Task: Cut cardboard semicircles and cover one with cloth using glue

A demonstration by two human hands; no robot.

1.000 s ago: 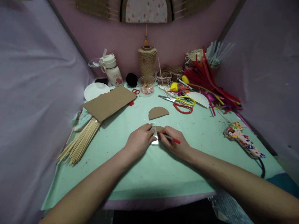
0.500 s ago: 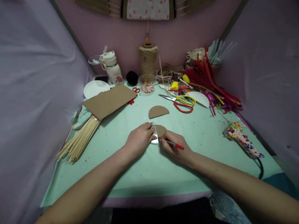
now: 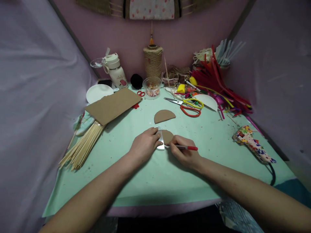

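Note:
My left hand (image 3: 145, 142) presses a clear ruler (image 3: 161, 147) with a straight right edge onto a cardboard half-disc (image 3: 167, 136); its fingers partly cover the ruler, so its full shape is hidden. In my right hand (image 3: 185, 152) is a slim pen (image 3: 187, 147) with a red end, its tip low beside the ruler's edge near the cardboard's bottom. A second cardboard half-disc (image 3: 164, 116) lies flat just beyond. Behind it to the right, scissors (image 3: 186, 105) with yellow and red handles lie with their blades pointing left.
Left are a cardboard sheet (image 3: 114, 105), thin wooden sticks (image 3: 84, 147) and a white bottle (image 3: 116, 71). At the back stand a twine spool (image 3: 153, 61) and a bead tub (image 3: 152, 88). Red pipe cleaners (image 3: 218, 81) and a patterned, corded glue gun (image 3: 254, 144) are at right.
The pen's red end has swung up and to the right, lying more level. My right hand has shifted slightly; my left hand and the ruler hold their place.

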